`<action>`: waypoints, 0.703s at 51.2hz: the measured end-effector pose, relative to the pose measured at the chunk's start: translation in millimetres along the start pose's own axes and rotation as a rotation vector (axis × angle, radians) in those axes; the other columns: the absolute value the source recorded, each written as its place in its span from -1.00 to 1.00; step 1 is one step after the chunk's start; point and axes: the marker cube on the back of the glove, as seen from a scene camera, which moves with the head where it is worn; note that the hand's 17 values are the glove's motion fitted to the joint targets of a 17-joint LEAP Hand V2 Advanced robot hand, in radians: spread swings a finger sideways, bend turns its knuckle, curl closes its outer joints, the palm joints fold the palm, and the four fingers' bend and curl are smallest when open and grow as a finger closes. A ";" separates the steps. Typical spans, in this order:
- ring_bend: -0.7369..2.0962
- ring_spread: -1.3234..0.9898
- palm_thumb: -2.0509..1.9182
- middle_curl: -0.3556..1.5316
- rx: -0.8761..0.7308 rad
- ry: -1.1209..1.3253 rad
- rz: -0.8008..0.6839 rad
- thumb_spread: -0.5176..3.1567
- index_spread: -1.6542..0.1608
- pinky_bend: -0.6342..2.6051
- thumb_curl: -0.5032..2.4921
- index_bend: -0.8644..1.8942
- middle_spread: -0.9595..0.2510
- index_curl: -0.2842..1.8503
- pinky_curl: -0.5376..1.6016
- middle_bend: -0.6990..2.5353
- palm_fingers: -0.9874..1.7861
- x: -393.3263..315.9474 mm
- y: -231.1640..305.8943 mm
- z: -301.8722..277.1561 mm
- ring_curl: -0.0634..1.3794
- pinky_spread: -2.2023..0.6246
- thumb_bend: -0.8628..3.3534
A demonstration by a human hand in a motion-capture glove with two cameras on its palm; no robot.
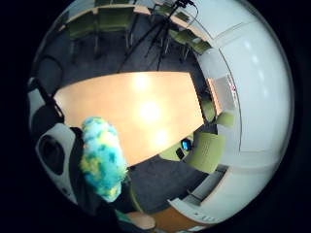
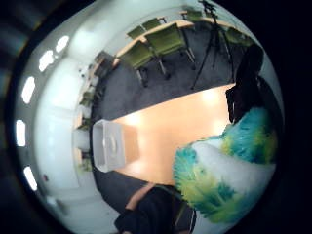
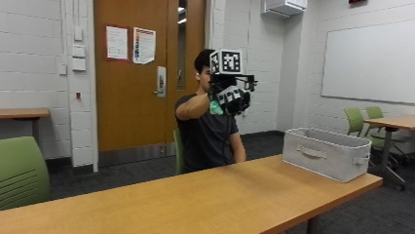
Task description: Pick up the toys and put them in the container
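Item 1: surface [image 3: 195,200], wood, nothing loose seen on it.
Item 2: container [image 3: 326,152], grey fabric bin w/ handles, at surface's far end; contents not visible.
Item 3: right hand [image 3: 231,100], raised high, curled round fluffy blue-green-yellow toy [image 2: 229,165], well apart from container.
Status: pickup done; carry + drop left, approx. midway.

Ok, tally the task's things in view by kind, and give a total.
Fuzzy blue, green and yellow toy, held in the gloved right hand raised above the table: 1
Grey fabric container, on the table's end: 1
Total: 2
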 end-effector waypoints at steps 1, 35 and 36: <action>0.32 -0.23 0.38 0.03 0.007 -0.001 -0.005 -0.42 0.35 -0.06 -0.08 -0.13 -0.05 0.24 -0.12 -0.05 0.54 -7.2 -2.0 -3.2 -0.21 0.23 -0.51; 0.32 -0.22 0.36 0.11 0.106 -0.141 -0.445 -0.45 0.33 -0.06 0.06 -0.19 -0.05 0.41 -0.12 -0.06 0.53 -346.5 39.7 -54.5 -0.21 0.24 -0.51; 0.32 -0.22 0.36 0.11 0.107 -0.154 -0.504 -0.45 0.33 -0.06 0.07 -0.19 -0.05 0.41 -0.12 -0.06 0.53 -355.6 45.5 -55.1 -0.21 0.24 -0.51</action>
